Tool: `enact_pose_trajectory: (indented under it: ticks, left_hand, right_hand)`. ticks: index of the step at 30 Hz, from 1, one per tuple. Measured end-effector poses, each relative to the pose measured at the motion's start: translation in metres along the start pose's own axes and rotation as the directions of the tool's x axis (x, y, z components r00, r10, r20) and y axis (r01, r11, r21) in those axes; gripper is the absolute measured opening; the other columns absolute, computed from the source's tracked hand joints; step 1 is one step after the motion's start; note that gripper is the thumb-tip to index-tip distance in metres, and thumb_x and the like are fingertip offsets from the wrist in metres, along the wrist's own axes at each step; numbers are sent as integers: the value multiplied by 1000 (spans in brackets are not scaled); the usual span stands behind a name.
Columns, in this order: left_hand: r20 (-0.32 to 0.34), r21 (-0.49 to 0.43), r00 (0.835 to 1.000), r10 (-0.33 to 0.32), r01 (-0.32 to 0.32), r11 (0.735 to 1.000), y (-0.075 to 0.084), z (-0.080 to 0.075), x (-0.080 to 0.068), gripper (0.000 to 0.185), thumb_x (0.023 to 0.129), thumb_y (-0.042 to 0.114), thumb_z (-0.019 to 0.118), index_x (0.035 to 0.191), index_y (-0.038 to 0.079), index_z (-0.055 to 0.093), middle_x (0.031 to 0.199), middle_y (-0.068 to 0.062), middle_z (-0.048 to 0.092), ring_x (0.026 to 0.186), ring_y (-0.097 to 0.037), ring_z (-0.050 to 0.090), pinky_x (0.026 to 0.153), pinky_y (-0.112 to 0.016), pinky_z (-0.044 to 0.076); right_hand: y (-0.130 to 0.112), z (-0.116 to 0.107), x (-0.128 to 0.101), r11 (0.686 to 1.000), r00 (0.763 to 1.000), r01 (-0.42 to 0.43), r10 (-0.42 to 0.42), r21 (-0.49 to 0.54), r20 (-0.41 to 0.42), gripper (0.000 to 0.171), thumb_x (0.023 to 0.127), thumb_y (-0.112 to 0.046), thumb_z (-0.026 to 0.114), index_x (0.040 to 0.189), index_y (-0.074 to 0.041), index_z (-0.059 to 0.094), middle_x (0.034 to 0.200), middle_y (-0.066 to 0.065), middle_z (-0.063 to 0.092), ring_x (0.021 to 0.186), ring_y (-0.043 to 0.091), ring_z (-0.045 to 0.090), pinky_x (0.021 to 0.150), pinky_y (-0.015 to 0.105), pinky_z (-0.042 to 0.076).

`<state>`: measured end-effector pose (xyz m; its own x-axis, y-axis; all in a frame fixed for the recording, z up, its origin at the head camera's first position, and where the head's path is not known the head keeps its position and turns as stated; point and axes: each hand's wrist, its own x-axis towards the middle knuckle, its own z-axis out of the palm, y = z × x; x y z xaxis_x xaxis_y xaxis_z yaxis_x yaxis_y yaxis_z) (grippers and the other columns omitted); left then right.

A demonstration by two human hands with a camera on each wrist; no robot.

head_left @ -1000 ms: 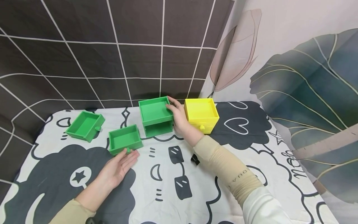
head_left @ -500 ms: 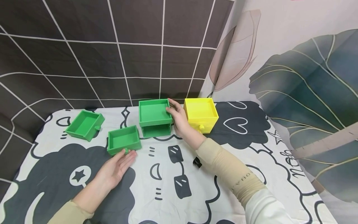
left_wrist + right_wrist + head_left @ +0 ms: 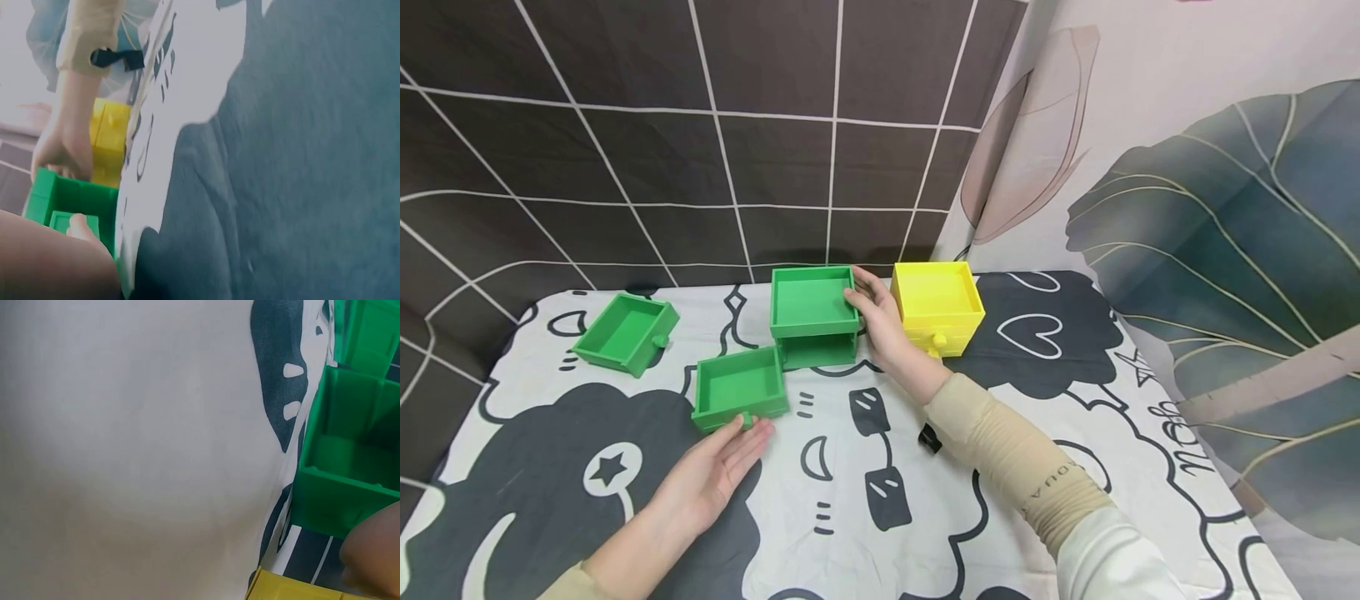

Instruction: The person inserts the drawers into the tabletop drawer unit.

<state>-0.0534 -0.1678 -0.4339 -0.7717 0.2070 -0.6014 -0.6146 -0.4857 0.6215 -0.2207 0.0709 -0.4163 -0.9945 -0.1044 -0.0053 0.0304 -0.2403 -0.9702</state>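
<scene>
Since half a second ago, the near drawer [image 3: 740, 384] and the left hand [image 3: 713, 468] have shifted a little toward 4 o'clock. That hand pinches the drawer's knob [image 3: 747, 421], palm showing. The drawer is just beside the green box [image 3: 813, 302], between 7 and 8 o'clock from it. It looks light and hard, maybe a bit slippery, so the knob (small as it is) or the side walls seem good to hold. Farther off, the right hand [image 3: 882, 323] grips the green box's right side, thumb at the top edge. Another drawer [image 3: 627, 331] lies at 9 o'clock from the green box, and the yellow box [image 3: 937, 300] stands at 3.
</scene>
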Motion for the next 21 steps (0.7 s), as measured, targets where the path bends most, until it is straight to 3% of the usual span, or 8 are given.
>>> enact_pose_trajectory:
  ticks: [6, 15, 21]
  left_hand:
    - [-16, 20, 1000, 15, -15, 1000, -6, 6, -6, 19, 116, 23, 43, 130, 11, 50, 107, 5, 78, 104, -3, 76, 110, -19, 57]
    - [37, -6, 999, 24, -24, 1000, -13, 23, -9, 14, 115, 18, 45, 117, 14, 59, 110, 1, 78, 106, -7, 77, 109, -21, 58]
    - [51, 25, 998, 36, -38, 999, -18, 36, -6, 15, 115, 17, 47, 112, 16, 62, 108, 1, 80, 105, -7, 77, 106, -21, 60]
  right_hand:
    - [2, 1, 0, 1000, 1000, 14, -14, 6, 1, 55, 105, -4, 54, 158, 3, 40, 161, 23, 45, 145, 31, 47, 121, 33, 44]
    - [4, 2, -1, 999, 999, 42, -42, -8, -4, 54, 105, -4, 53, 157, 3, 41, 159, 23, 46, 141, 29, 49, 114, 27, 46]
    - [5, 1, -1, 998, 998, 56, -56, -10, -3, 52, 105, -2, 53, 156, 3, 42, 157, 24, 48, 137, 26, 52, 105, 18, 48]
